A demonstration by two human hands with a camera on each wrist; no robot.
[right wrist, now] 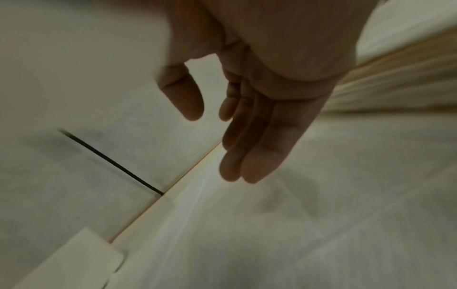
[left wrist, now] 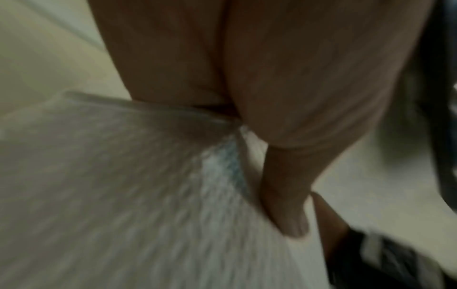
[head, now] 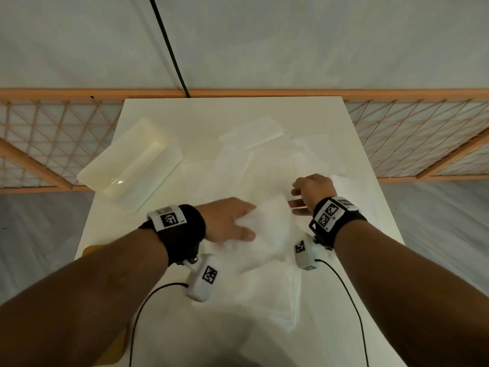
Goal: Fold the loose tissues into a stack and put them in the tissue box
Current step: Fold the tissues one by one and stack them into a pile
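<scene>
Held by my left hand [head: 244,223], a white tissue [head: 267,231] hangs just above the middle of the white table [head: 164,109]. In the left wrist view the thumb [left wrist: 284,205] lies against the tissue [left wrist: 123,185], which runs in between thumb and fingers. My right hand [head: 297,198] hovers just right of that tissue with fingers straight and nothing in it; the right wrist view shows this hand [right wrist: 232,136] bare above the table. Several loose tissues [head: 238,160] lie spread over the far half. Layered tissues [head: 270,300] lie near the front edge. The cream tissue box [head: 132,165] lies open at the back left.
A black cable [head: 169,46] runs down the wall to the table's back edge. Wooden lattice panels [head: 53,136] flank the table on both sides. Thin black wires [head: 352,300] trail from the wrist cameras over the front of the table. A box corner [right wrist: 74,264] shows in the right wrist view.
</scene>
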